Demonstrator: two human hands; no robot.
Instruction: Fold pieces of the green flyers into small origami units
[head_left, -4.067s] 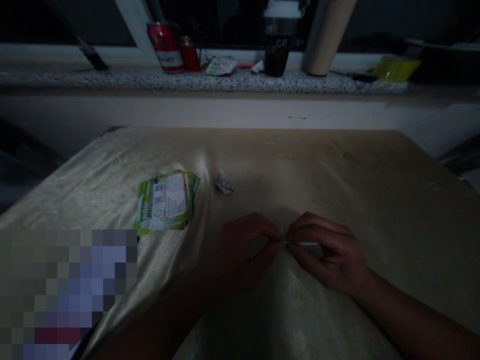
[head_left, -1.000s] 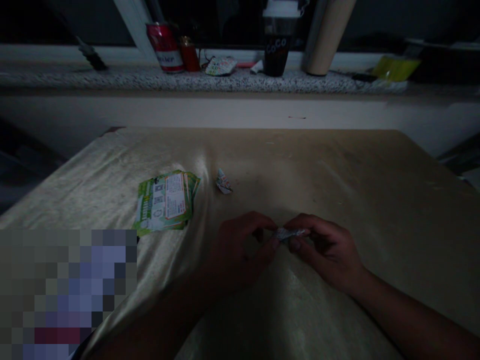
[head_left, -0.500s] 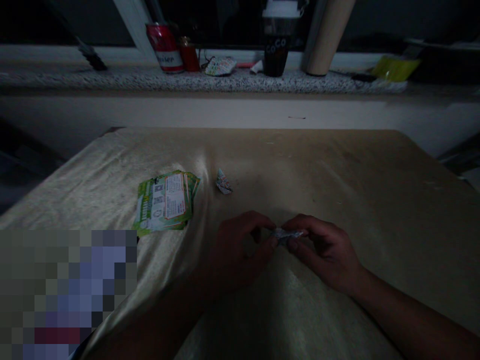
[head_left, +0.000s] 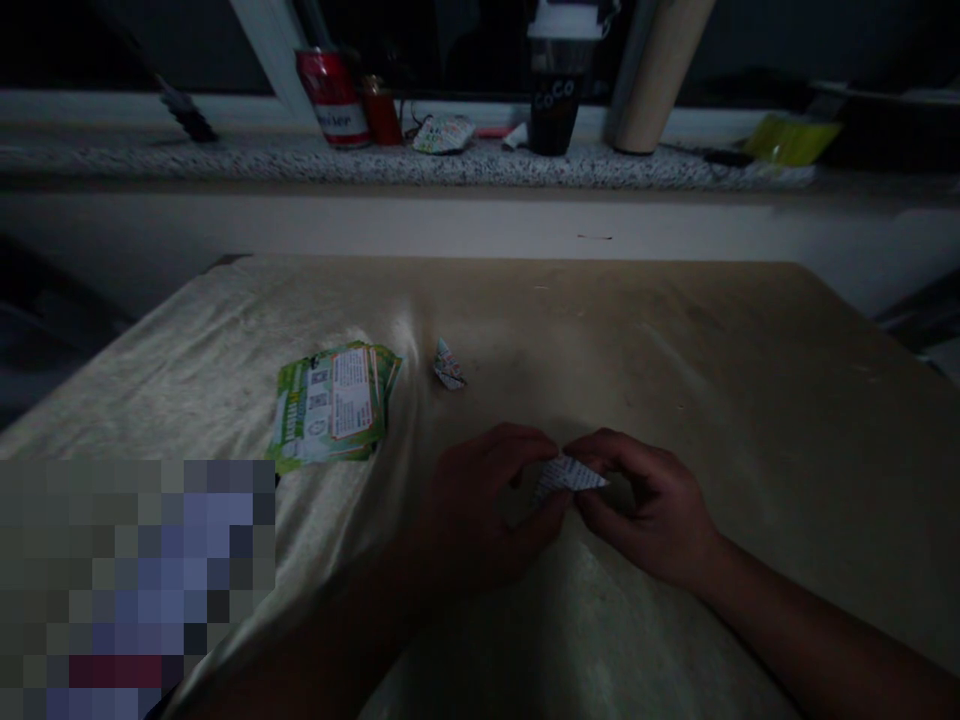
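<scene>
A small piece of folded printed paper point(head_left: 571, 474) is pinched between my two hands, low over the middle of the table. My left hand point(head_left: 491, 495) grips its left part with thumb and fingers curled round. On the other side, my right hand point(head_left: 651, 500) pinches it near the middle, and a pointed end shows between thumb and fingers. Farther back stands a small folded paper boat point(head_left: 448, 365), apart from both hands. To its left lies a stack of green printed leaflets point(head_left: 330, 405).
The cloth-covered table point(head_left: 712, 360) reaches to the wall. On the stone windowsill point(head_left: 255, 160) stand a red can point(head_left: 334, 100), an orange lighter point(head_left: 382, 112), a crumpled wrapper point(head_left: 444, 134), a dark lidded cup point(head_left: 555, 95), a cardboard tube point(head_left: 660, 80) and a yellow object point(head_left: 793, 138).
The folded paper has turned between my fingers: it looked thin and edge-on before, and now shows a broader printed face with a point to the right. My left fingertips have shifted slightly right.
</scene>
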